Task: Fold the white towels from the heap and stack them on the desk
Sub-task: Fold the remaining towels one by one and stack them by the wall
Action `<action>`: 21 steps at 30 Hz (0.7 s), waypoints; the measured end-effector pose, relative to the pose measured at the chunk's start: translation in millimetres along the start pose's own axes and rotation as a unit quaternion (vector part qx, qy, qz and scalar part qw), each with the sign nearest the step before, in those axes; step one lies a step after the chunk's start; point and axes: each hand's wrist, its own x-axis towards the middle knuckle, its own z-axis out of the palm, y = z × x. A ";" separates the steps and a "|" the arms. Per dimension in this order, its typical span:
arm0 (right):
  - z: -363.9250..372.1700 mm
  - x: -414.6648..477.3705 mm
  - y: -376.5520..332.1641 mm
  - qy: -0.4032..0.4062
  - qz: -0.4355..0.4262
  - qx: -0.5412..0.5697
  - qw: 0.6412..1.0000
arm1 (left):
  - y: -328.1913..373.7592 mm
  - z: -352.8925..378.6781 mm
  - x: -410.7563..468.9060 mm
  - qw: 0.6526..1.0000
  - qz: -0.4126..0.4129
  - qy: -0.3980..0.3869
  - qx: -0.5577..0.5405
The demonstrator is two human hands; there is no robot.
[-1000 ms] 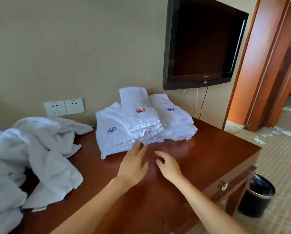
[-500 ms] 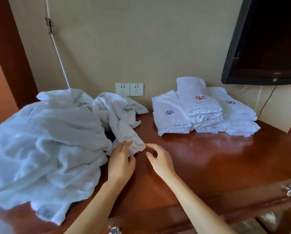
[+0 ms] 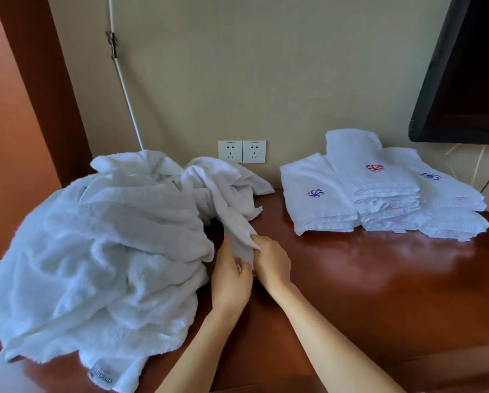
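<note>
My left hand (image 3: 230,276) and right hand (image 3: 271,262) both pinch the near end of one loose towel (image 3: 235,219); it trails off the heap (image 3: 104,251) on the desk (image 3: 365,279) left; folded stack (image 3: 379,188) back right, well apart.

Soft, even light in my view: pale glare streaks the desk (image 3: 393,251), the towel heap (image 3: 96,251) washes out to a blur, the door frame (image 3: 39,80) leans at the wide-angle edge.
</note>
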 end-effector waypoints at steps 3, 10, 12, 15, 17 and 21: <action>-23.4 -10.5 12.7 -0.005 0.017 -0.020 1.000 | 0.9 -1.4 -0.2 1.000 0.020 0.005 0.003; -118.8 -34.3 95.8 0.025 0.171 0.011 0.985 | -5.3 -1.2 -2.8 0.995 0.047 -0.004 0.090; -150.0 -46.7 126.3 0.057 0.212 -0.027 0.975 | -4.7 0.0 -5.7 0.986 0.116 0.012 0.119; -193.5 -68.6 168.9 0.100 0.263 -0.120 0.952 | 2.6 3.4 -10.4 0.966 0.203 0.065 0.148; -212.2 -79.7 190.6 0.147 0.260 -0.179 0.938 | 6.1 8.8 -12.1 0.949 0.251 0.057 0.181; -208.5 -89.3 200.1 0.210 0.200 -0.241 0.926 | -3.6 21.7 -6.8 0.908 0.271 -0.064 0.314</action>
